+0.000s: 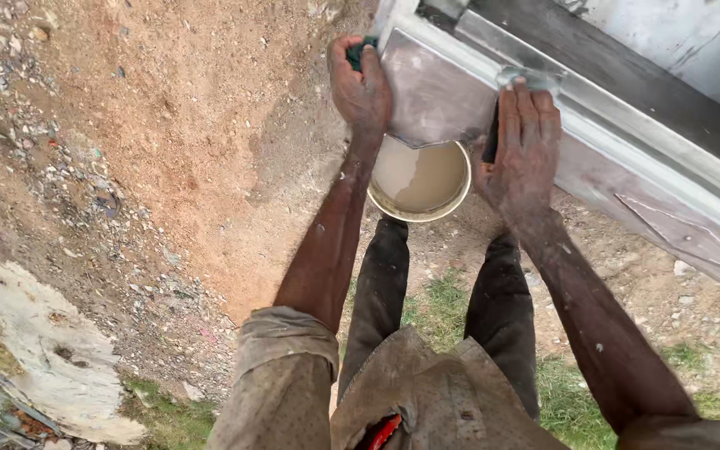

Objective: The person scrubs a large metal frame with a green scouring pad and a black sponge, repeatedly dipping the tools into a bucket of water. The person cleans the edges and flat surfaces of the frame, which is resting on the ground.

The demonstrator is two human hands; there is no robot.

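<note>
Right hand (523,150) lies flat, fingers spread, steadying the grey metal panel (439,92), a dark tool partly hidden under the palm; left hand (362,87) curled tight around a green scouring pad (358,50) at the panel's edge; keep strokes even, pad wet; bucket of murky water (420,179) below; sandy ground (168,125) beyond.

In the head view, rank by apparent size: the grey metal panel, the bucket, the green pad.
1. grey metal panel
2. bucket, partly hidden by the panel
3. green pad, mostly covered by the left hand
</note>
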